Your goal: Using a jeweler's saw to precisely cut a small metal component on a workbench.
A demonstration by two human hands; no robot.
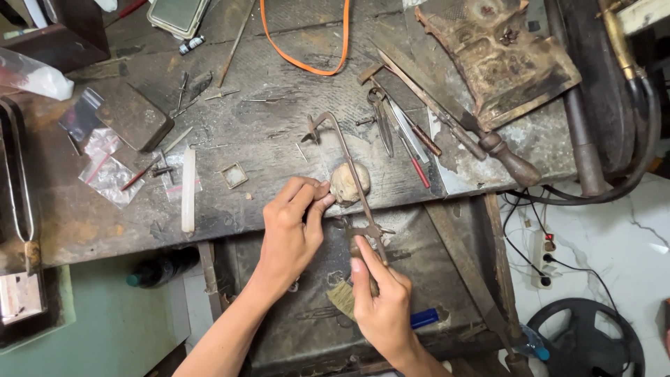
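Two hands at a grimy bench (279, 150), right hand (382, 301) fingers wrapped tight on one saw (352, 178) handle, left hand (293, 230) fingertips pinched together beside one wax lump (347, 183) at the bench edge, one orange strap (307, 49), one mallet (506, 157), two plastic baggies (108, 174)

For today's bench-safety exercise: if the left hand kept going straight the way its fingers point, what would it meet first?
The left hand points up and right, its fingers pinched beside the beige lump at the bench edge. That lump comes first, apparently almost touching; the saw frame crosses just beyond it. Depth is uncertain.
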